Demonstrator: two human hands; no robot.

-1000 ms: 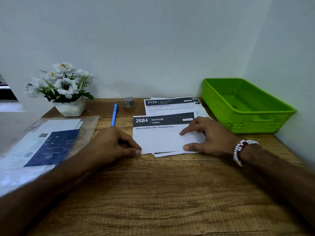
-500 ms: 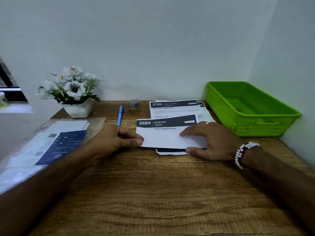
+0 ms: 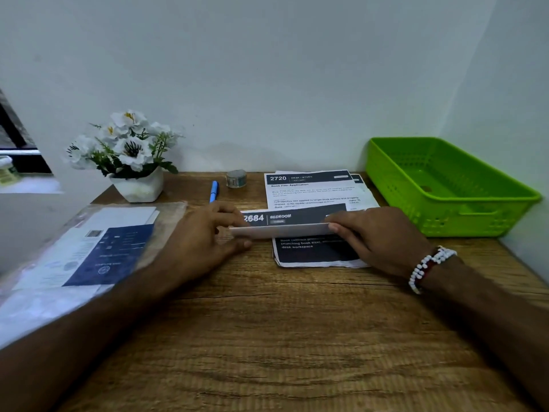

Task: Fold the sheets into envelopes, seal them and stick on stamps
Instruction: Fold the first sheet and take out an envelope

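A printed sheet headed "2684" is raised off the wooden table between both hands, its lower part folded up so a thin white edge faces me. My left hand pinches its left end. At the right end my right hand, with a bead bracelet at the wrist, grips the sheet. Under it lies a stack of further printed sheets, the top one headed "2720". A small roll of stamps or tape stands behind near the wall.
A clear plastic sleeve with envelopes and a blue leaflet lies at the left. A blue pen and a white pot of flowers sit at the back left. A green plastic basket fills the right corner.
Both hands have lifted the "2684" sheet off the stack and tipped its folded part up, uncovering the dark lower part of the sheet beneath. The camera has also shifted slightly.
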